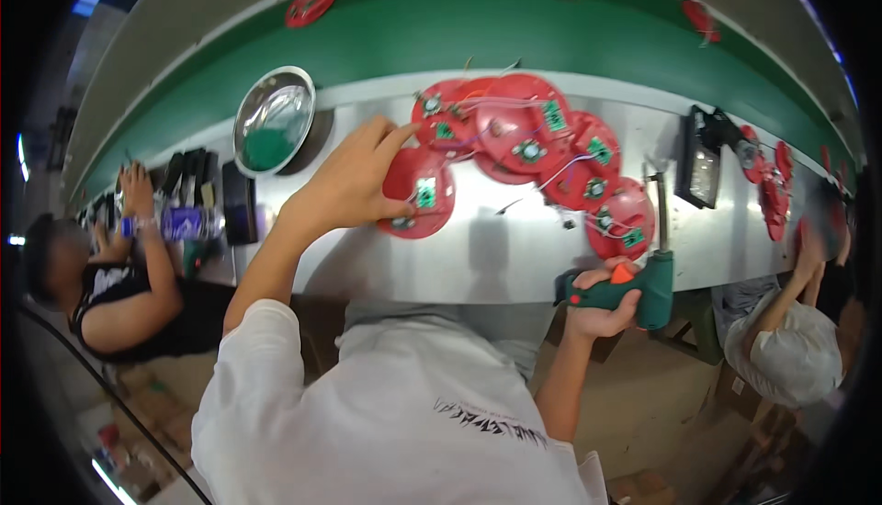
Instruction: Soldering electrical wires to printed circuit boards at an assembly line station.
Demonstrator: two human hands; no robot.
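My left hand (360, 174) grips the left side of a red round plate (434, 214), its thumb resting on the face and its fingers spread toward the upper rim. That plate carries a small green circuit board (425, 192). In my right hand (606, 317) is a green cordless screwdriver (654, 294) with an orange trigger, its long bit pointing away from me. Several more red round plates (514, 128) overlap beyond and right of my left hand, with circuit boards and thin wires on them. One red plate (617, 211) lies just beyond the screwdriver's handle.
A metal bowl (310, 105) with green contents stands at the left of the metal bench (367, 261). A black box of small parts (700, 165) sits at the right. Beyond runs a green conveyor belt (413, 22) carrying red plates. People (129, 294) work on both sides.
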